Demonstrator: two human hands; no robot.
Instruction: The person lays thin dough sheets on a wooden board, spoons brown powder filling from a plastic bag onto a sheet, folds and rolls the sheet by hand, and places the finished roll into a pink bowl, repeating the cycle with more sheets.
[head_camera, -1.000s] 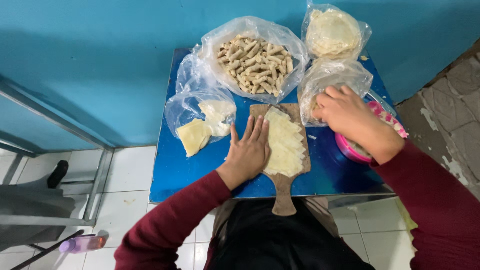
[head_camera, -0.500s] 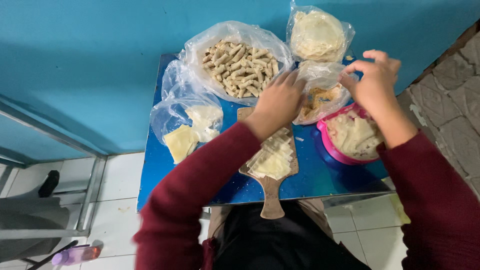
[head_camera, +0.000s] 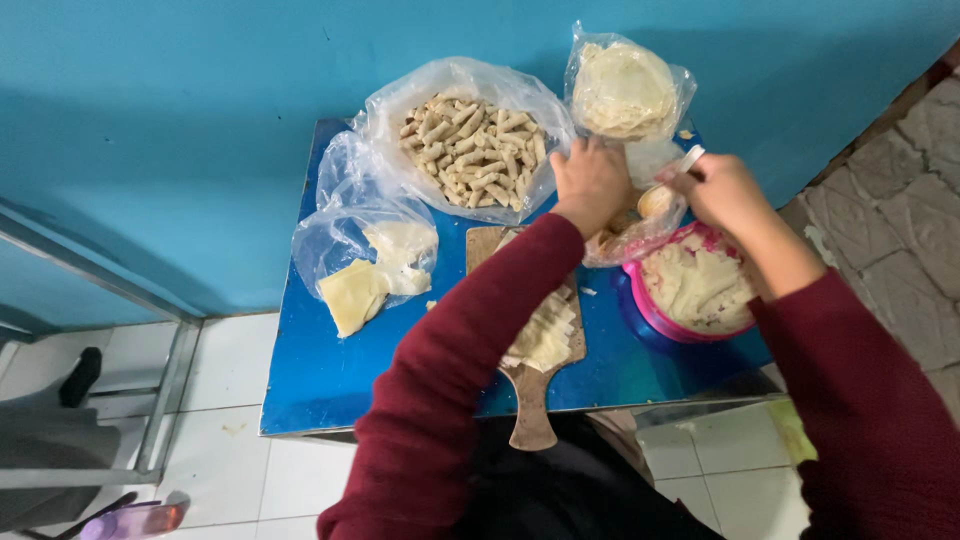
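Observation:
My left hand (head_camera: 592, 185) reaches over the table and grips the rim of a small clear plastic bag (head_camera: 630, 235) with yellowish filling in it. My right hand (head_camera: 725, 192) is beside it, closed on a white-handled spoon (head_camera: 688, 160) whose tip dips into that bag. Under my left forearm lies a wooden cutting board (head_camera: 530, 400) with pale dough sheets (head_camera: 548, 338) on it. A pink bowl (head_camera: 640, 305) of pale dough pieces sits below my right hand.
On the blue table (head_camera: 340, 370) stand a bag of small rolled pieces (head_camera: 470, 150), a bag of round wrappers (head_camera: 622, 90) and a bag of pale square sheets (head_camera: 375, 268). A teal wall rises behind. White floor tiles lie below at the left.
My left hand left the dough on the board and reached up to the small bag. My right hand moved over the bag with the spoon.

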